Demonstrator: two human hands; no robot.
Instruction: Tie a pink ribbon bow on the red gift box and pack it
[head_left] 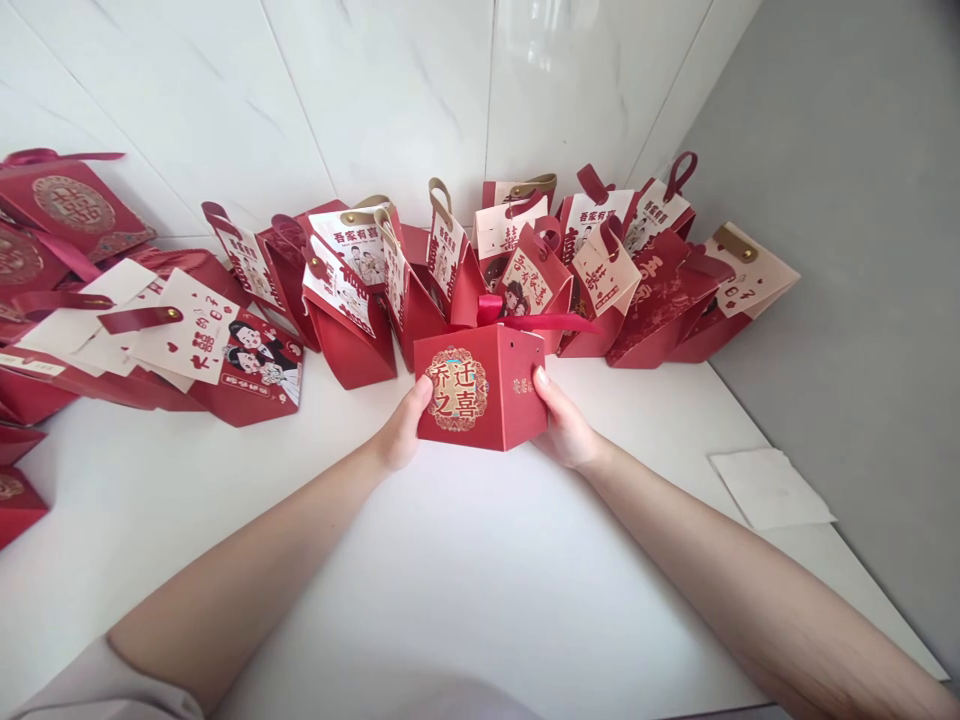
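Between my two hands is a red gift box [460, 405] with gold Chinese lettering in a round ornate medallion and a dark pink ribbon [551, 322] on top. My left hand [405, 425] grips its left side, the thumb lying on the front face. On the right side, my right hand [566, 420] holds it with the thumb against the side panel. The other fingers of both hands are mostly hidden behind the box. One corner edge of the box faces me. Just behind it stand several red and white gift boxes with strap handles.
More gift boxes [255, 375] crowd the left, some with printed couple figures. A row of boxes [660, 300] runs along the tiled wall [405, 100] to the right. A white tissue [771, 488] lies at the right edge of the white table [450, 580], beside a grey wall [847, 250].
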